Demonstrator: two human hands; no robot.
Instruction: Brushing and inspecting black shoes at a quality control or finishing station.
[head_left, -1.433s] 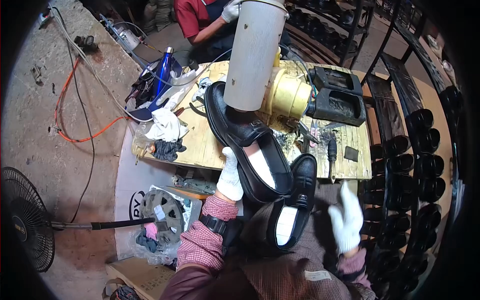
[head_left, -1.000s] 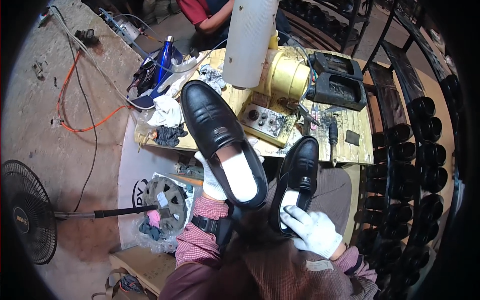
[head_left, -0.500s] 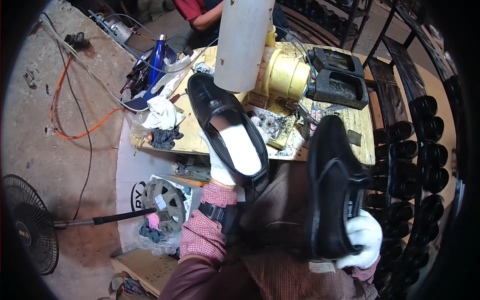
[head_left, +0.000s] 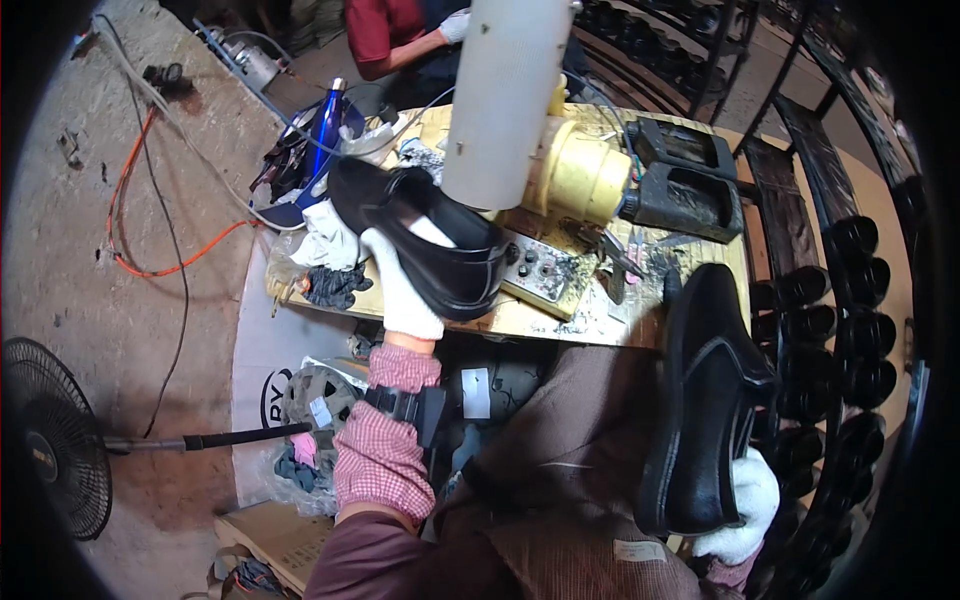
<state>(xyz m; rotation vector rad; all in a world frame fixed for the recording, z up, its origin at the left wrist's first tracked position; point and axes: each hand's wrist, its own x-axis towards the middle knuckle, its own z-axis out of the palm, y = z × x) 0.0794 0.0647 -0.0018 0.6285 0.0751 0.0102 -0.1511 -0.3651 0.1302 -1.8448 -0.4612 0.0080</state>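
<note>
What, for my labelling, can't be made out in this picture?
Head view, left hand: most fingers hidden behind left-held shoe.
Head view, right hand: partly hidden behind right-held shoe.
Head view, pale cylinder: top cut off by upper edge.
Head view, white label: print too small.

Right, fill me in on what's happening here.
A person in white gloves has a black shoe in each hand. The left hand holds one black shoe over the worktable, close to the lower end of a pale upright cylinder; whether they touch is unclear. The right hand grips the other black shoe near its heel, tilted on its side. Across the table sits a co-worker in a red sleeve.
</note>
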